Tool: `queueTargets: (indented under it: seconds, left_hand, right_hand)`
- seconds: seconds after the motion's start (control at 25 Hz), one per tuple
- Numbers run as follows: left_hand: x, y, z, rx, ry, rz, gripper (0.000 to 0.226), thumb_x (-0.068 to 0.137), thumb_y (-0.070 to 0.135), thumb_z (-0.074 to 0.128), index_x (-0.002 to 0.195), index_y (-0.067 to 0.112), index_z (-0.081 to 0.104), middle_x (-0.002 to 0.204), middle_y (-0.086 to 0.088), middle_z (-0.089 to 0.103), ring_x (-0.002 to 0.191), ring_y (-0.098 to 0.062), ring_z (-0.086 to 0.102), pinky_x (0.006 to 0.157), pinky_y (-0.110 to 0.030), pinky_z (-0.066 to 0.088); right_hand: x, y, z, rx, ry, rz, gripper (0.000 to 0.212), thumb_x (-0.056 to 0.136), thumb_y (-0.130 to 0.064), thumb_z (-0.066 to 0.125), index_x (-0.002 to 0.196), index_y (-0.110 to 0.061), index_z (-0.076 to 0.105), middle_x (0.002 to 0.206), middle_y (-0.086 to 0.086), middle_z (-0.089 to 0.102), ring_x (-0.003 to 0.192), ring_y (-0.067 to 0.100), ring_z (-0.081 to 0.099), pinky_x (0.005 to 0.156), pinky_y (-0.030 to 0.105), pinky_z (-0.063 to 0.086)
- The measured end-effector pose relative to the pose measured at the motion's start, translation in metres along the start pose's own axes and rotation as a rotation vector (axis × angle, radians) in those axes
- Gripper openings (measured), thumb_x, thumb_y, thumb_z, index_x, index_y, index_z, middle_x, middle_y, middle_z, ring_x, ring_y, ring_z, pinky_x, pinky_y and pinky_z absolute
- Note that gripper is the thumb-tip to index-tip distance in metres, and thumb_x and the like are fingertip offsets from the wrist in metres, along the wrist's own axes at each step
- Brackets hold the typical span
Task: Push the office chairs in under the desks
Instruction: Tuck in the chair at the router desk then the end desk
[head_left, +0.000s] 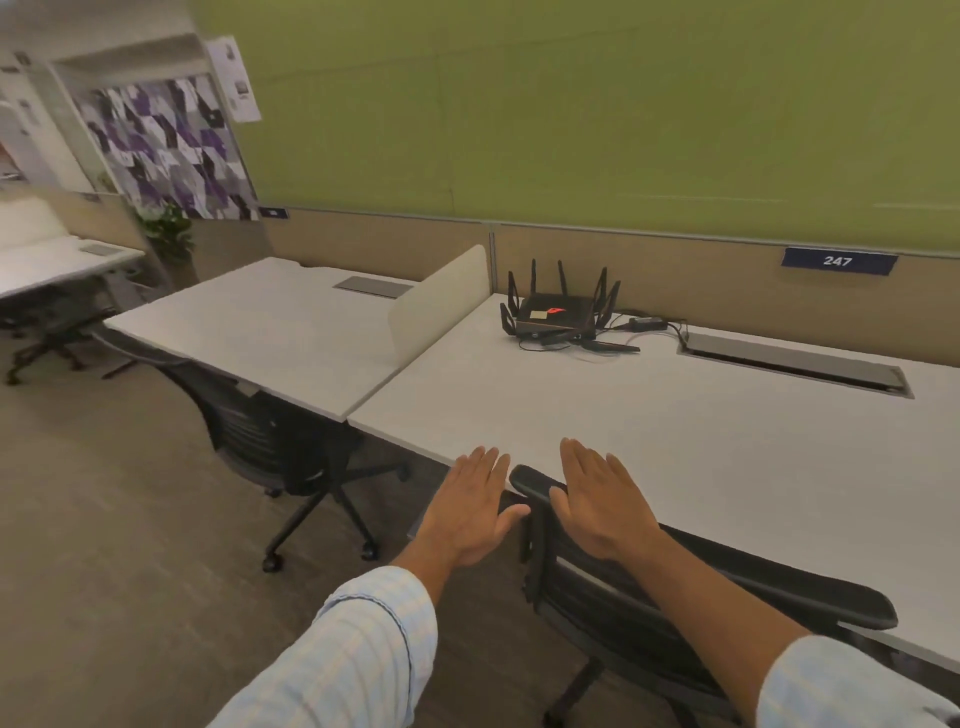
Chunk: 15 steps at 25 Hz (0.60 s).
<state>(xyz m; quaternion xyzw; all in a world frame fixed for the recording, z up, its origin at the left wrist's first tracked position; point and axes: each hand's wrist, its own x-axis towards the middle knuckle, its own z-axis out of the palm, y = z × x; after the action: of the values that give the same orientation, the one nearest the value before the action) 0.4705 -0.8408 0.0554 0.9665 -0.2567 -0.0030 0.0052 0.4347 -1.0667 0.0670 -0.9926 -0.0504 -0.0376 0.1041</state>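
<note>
A dark blue nameplate (839, 261) fixed to the top edge of the beige partition (649, 270) behind the right desk carries the no. "247" in white numerals, the only legible text in view. A 2nd blue plate (273, 212) sits on the partition behind the left desk, but its lettering is too small and blurred to read. White sheets (235, 78) pinned at the edge of the green wall show printed blocks, unreadable. A small logo mark on the front of the black router (555, 312) can't be made out, nor the notes stuck on top.
</note>
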Motion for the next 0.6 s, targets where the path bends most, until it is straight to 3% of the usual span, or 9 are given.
queueTargets:
  seconds: [0.24,0.36,0.6]
  left_hand:
    - [-0.023,-0.073,0.006,0.002,0.027,-0.165,0.1,0.099,0.08,-0.005,0.172,0.012,-0.003,0.182,-0.014,-0.003,0.168,-0.029,-0.008,0.136,-0.048,-0.003]
    - [-0.038,-0.119,0.013,-0.014,0.038,-0.243,0.112,0.09,0.083,-0.019,0.173,0.011,0.001,0.182,-0.014,-0.001,0.168,-0.03,-0.008,0.136,-0.05,0.0]
    - [-0.067,-0.226,0.028,-0.024,0.052,-0.311,0.12,0.082,0.085,-0.03,0.172,0.011,-0.002,0.182,-0.014,-0.004,0.168,-0.032,-0.011,0.136,-0.051,0.0]
  right_hand:
    - [0.044,-0.072,0.022,-0.028,-0.005,-0.232,0.077,0.112,-0.056,0.02,0.172,-0.012,0.0,0.182,0.011,0.002,0.167,0.027,0.006,0.129,0.042,-0.008]
    - [0.071,-0.106,0.036,-0.053,0.01,-0.279,0.078,0.111,-0.057,0.021,0.172,-0.011,0.002,0.182,0.012,0.004,0.167,0.028,0.006,0.131,0.044,-0.006]
    - [0.129,-0.188,0.085,-0.047,-0.001,-0.3,0.078,0.112,-0.058,0.021,0.172,-0.016,-0.004,0.181,0.008,-0.009,0.165,0.023,-0.012,0.123,0.039,-0.023]
